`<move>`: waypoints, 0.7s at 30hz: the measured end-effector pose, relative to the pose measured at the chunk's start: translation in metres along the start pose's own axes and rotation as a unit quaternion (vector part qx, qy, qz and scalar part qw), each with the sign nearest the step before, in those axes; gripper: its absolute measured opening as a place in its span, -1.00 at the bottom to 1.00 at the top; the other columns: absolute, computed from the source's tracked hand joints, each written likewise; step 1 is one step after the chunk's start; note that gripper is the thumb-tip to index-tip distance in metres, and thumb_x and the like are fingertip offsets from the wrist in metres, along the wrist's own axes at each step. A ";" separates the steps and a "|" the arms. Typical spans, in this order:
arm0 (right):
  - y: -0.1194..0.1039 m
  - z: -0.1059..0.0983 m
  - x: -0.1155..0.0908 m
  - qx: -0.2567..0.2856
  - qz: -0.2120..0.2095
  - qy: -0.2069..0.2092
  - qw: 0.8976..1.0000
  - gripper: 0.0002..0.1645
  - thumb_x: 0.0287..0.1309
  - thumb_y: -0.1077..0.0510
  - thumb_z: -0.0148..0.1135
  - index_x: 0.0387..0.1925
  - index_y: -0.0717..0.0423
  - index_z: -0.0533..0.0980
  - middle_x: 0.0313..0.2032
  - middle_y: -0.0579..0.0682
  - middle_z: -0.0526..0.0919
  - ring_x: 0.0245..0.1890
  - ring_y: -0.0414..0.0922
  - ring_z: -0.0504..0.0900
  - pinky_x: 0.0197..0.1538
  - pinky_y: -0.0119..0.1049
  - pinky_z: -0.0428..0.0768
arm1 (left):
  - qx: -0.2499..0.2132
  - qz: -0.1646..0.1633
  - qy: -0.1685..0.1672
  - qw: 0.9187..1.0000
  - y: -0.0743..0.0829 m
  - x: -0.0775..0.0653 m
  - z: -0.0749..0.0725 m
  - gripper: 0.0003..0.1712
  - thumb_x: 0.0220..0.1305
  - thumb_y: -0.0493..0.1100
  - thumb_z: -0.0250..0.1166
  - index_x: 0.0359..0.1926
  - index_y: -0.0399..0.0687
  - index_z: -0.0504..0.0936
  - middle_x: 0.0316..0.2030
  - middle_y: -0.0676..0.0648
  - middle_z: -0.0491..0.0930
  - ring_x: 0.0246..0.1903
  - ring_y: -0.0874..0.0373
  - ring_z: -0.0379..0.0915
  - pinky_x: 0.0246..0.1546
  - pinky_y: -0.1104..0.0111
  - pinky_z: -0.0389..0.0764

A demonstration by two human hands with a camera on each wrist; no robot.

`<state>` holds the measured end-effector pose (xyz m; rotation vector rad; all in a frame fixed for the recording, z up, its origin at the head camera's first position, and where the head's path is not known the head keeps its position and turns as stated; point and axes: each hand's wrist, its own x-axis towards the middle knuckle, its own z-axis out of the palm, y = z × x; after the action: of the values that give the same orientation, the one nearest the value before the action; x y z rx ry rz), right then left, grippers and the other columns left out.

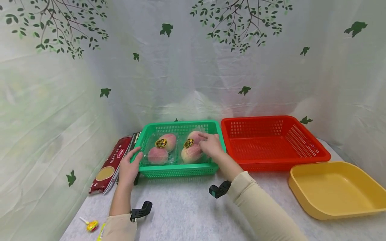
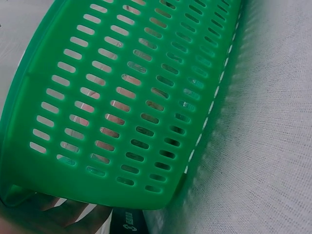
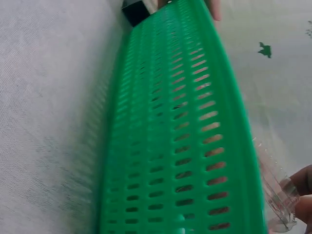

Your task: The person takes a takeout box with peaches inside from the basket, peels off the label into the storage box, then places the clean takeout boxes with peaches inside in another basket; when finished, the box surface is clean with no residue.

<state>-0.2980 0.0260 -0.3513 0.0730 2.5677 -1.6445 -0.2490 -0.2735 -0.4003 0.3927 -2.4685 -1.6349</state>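
Two clear plastic packs of peaches sit side by side in a green basket (image 1: pixel 178 171), each with two peaches and a black-and-yellow sticker. My right hand (image 1: pixel 211 146) pinches the edge of the right pack (image 1: pixel 190 156); in the right wrist view its fingers (image 3: pixel 304 207) are on the clear plastic (image 3: pixel 278 195) above the basket rim. The left pack (image 1: pixel 158 156) lies near my left hand (image 1: pixel 128 169), which grips the basket's left rim. In the left wrist view, its fingers (image 2: pixel 70 213) are curled at the basket's end, partly hidden by the rim.
A red basket (image 1: pixel 256 166) stands right of the green one, with a yellow tray (image 1: pixel 304 197) in front of it. To the left lie a maroon packet (image 1: pixel 113 162) and a black box (image 1: pixel 132 142). A lollipop (image 1: pixel 92 226) lies at the near left. A curtain hangs behind.
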 end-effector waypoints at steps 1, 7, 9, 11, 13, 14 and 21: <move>-0.001 -0.003 -0.001 0.007 -0.002 -0.004 1.000 -0.35 0.29 0.26 -0.02 0.40 -0.16 0.40 0.44 0.17 0.20 -0.69 -0.14 0.25 -0.65 -0.41 0.28 | -0.001 0.001 0.000 1.000 0.000 0.000 0.000 -0.37 0.51 0.18 0.02 0.51 0.21 0.25 0.56 -0.12 0.07 0.55 -0.17 -0.08 0.45 -0.25 0.09; -0.005 -0.026 -0.009 0.055 -0.027 0.003 0.998 -0.31 0.26 0.27 -0.04 0.41 -0.15 0.38 0.50 0.17 0.19 -0.76 -0.22 0.16 -0.67 -0.42 0.32 | -0.003 0.005 0.002 1.000 0.002 0.000 0.000 -0.39 0.53 0.12 0.02 0.51 0.18 0.26 0.56 -0.12 0.07 0.56 -0.16 -0.10 0.47 -0.23 0.06; -0.006 -0.034 -0.012 0.072 -0.041 0.010 0.997 -0.32 0.25 0.26 -0.02 0.40 -0.13 0.40 0.47 0.22 0.18 -0.74 -0.23 0.16 -0.65 -0.40 0.40 | -0.005 0.006 0.003 1.000 0.002 0.000 0.000 -0.40 0.53 0.10 0.02 0.50 0.16 0.26 0.56 -0.12 0.08 0.56 -0.16 -0.10 0.48 -0.22 0.05; -0.006 -0.041 -0.015 0.093 -0.051 0.009 0.994 -0.34 0.27 0.25 0.01 0.39 -0.14 0.41 0.36 0.22 0.30 -0.72 -0.23 0.16 -0.60 -0.36 0.51 | -0.006 0.006 0.005 1.000 0.002 0.000 0.000 -0.41 0.53 0.09 0.03 0.50 0.15 0.27 0.56 -0.13 0.08 0.56 -0.16 -0.10 0.48 -0.22 0.05; -0.005 -0.048 -0.019 0.114 -0.054 0.006 0.992 -0.37 0.29 0.23 0.02 0.38 -0.16 0.43 0.19 0.16 0.38 -0.66 -0.22 0.21 -0.50 -0.29 0.64 | -0.007 0.005 0.006 1.000 0.002 0.000 0.000 -0.41 0.53 0.08 0.03 0.50 0.15 0.27 0.56 -0.13 0.08 0.56 -0.16 -0.09 0.47 -0.22 0.05; -0.005 -0.051 -0.022 0.124 -0.053 0.003 0.991 -0.39 0.31 0.22 0.03 0.37 -0.17 0.43 0.12 0.13 0.38 -0.62 -0.20 0.23 -0.42 -0.24 0.69 | -0.008 0.004 0.006 1.000 0.002 -0.001 0.000 -0.41 0.53 0.08 0.03 0.50 0.15 0.27 0.56 -0.13 0.08 0.56 -0.16 -0.09 0.47 -0.23 0.05; 0.003 -0.072 -0.046 0.162 -0.049 -0.017 0.985 -0.45 0.37 0.15 0.06 0.34 -0.26 0.45 0.17 0.06 0.38 -0.18 -0.09 0.37 -0.16 -0.15 0.75 | -0.003 0.000 0.007 1.000 0.002 -0.002 0.000 -0.40 0.53 0.10 0.02 0.51 0.18 0.26 0.56 -0.13 0.08 0.55 -0.17 -0.08 0.46 -0.25 0.06</move>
<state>-0.2561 0.0933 -0.3188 -0.0590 2.2893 -2.0654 -0.2470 -0.2722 -0.3981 0.4024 -2.4527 -1.6348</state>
